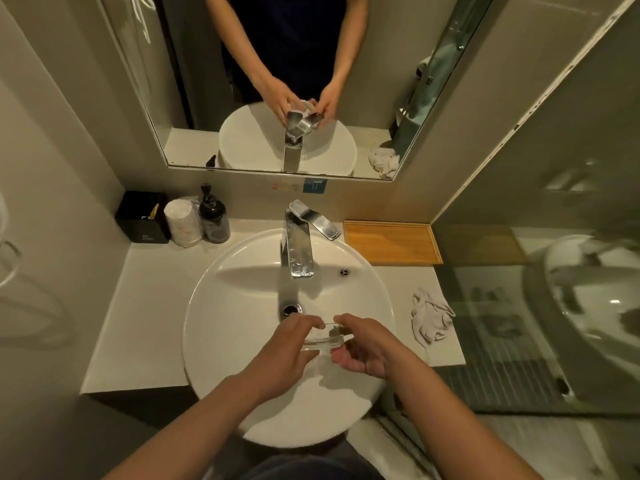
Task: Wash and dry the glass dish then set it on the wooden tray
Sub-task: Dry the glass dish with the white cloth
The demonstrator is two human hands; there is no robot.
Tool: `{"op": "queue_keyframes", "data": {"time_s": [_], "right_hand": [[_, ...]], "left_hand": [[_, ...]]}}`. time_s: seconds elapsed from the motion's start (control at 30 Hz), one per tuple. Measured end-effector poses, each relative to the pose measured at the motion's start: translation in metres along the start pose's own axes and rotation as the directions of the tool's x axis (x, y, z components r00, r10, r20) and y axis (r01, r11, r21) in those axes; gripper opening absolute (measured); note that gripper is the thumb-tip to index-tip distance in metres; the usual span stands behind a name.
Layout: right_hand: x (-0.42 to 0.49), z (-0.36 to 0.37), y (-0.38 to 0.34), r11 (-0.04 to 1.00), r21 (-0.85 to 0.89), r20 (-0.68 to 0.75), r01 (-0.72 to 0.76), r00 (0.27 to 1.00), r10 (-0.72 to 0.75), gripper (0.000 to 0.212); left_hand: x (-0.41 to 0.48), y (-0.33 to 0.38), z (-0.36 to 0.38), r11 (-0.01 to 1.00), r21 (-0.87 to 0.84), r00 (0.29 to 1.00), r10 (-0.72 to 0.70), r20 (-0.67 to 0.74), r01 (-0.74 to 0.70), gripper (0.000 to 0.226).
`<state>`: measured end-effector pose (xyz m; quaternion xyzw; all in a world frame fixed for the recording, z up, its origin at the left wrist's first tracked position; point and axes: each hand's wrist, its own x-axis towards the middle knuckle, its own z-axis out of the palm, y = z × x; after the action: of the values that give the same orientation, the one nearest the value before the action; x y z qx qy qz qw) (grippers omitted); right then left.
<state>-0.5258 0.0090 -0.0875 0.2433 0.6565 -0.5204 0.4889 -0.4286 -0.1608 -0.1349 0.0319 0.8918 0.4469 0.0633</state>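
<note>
Fingers: left hand (280, 355) fingers (308, 320) curl over the far edge of the glass dish (323, 337); right hand (363, 344) fingers (346, 318) curl over its far edge from the other side, with the thumb under the near edge. Both hands grip the dish.
Glass dish: clear, shallow, rectangular; held level between the two hands above the sink basin (242, 323), at 6 o'clock from the drain (291, 309). Contents of the dish cannot be determined.
Sink basin: white, round, set on a pale counter (145, 306).
Faucet (298, 251): chrome, at 12 o'clock of the basin; lever handle (317, 220) angled toward 4 o'clock. No stream is distinguishable below the spout.
Wooden tray (393, 242): on the counter at 2 o'clock from the basin, against the back wall, well apart from the dish.
Cloth (431, 318): pale, crumpled, on the counter at 3 o'clock from the dish, just beside the basin rim.
Soap dispenser (213, 216): dark pump bottle at 10 o'clock from the basin.
Adjacent items: white wrapped stack (181, 220) touching the dispenser on its 9 o'clock side; black box (143, 216) further toward 9 o'clock.
Mirror (277, 81): on the wall at 12 o'clock; reflects both hands, the faucet and the basin.
</note>
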Motion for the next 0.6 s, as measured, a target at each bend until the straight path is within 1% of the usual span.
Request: {"op": "queue_keyframes", "data": {"time_s": [0.07,0.13,0.17,0.2,0.23,0.27,0.3,0.33,0.37,0.4,0.43,0.47,0.53,0.6], "right_hand": [[0.003,-0.008,0.004,0.997,0.077,-0.015,0.028,1.000,-0.027,0.027],[0.007,-0.015,0.011,0.990,0.084,-0.059,0.111,0.993,-0.106,0.025],[0.008,-0.019,0.015,0.983,0.059,-0.083,0.173,0.982,-0.167,0.024],[0.009,-0.024,0.019,0.969,0.023,-0.102,0.246,0.965,-0.243,0.024],[0.010,-0.030,0.022,0.947,-0.023,-0.114,0.320,0.940,-0.321,0.025],[0.009,-0.037,0.025,0.922,-0.070,-0.121,0.382,0.914,-0.388,0.028],[0.009,-0.044,0.026,0.896,-0.112,-0.122,0.430,0.889,-0.442,0.032],[0.007,-0.049,0.027,0.874,-0.132,-0.113,0.468,0.869,-0.482,0.034],[0.006,-0.054,0.027,0.859,-0.137,-0.098,0.494,0.856,-0.508,0.036],[0.004,-0.061,0.027,0.846,-0.130,-0.079,0.517,0.845,-0.529,0.038],[0.004,-0.066,0.026,0.839,-0.117,-0.060,0.532,0.839,-0.540,0.039],[0.003,-0.067,0.024,0.836,-0.097,-0.043,0.541,0.836,-0.546,0.040],[0.001,-0.078,0.019,0.835,-0.062,-0.022,0.546,0.836,-0.548,0.040],[0.000,-0.090,0.012,0.839,-0.067,-0.003,0.541,0.840,-0.542,0.038]], "left_hand": [[0.006,0.003,0.005,1.000,0.028,1.000,0.009,0.011,-0.009,0.043],[0.011,0.006,0.011,0.998,0.026,0.999,-0.052,0.017,0.051,0.054],[0.013,0.010,0.012,0.995,-0.016,0.995,-0.098,0.020,0.098,0.061],[0.015,0.013,0.013,0.983,-0.099,0.988,-0.154,0.024,0.156,0.067],[0.017,0.017,0.013,0.950,-0.219,0.974,-0.223,0.032,0.225,0.070],[0.020,0.021,0.014,0.880,-0.367,0.951,-0.306,0.047,0.301,0.068],[0.024,0.025,0.015,0.773,-0.512,0.917,-0.389,0.083,0.374,0.063],[0.028,0.029,0.016,0.646,-0.633,0.881,-0.454,0.131,0.427,0.056],[0.031,0.033,0.018,0.523,-0.721,0.852,-0.492,0.182,0.455,0.050],[0.038,0.039,0.021,0.429,-0.777,0.836,-0.504,0.218,0.461,0.044],[0.042,0.044,0.022,0.374,-0.810,0.835,-0.498,0.235,0.451,0.038],[0.043,0.046,0.021,0.346,-0.831,0.839,-0.489,0.237,0.436,0.034],[0.051,0.054,0.024,0.313,-0.855,0.841,-0.491,0.227,0.413,0.031],[0.061,0.059,0.028,0.280,-0.875,0.833,-0.512,0.211,0.395,0.033]]}}
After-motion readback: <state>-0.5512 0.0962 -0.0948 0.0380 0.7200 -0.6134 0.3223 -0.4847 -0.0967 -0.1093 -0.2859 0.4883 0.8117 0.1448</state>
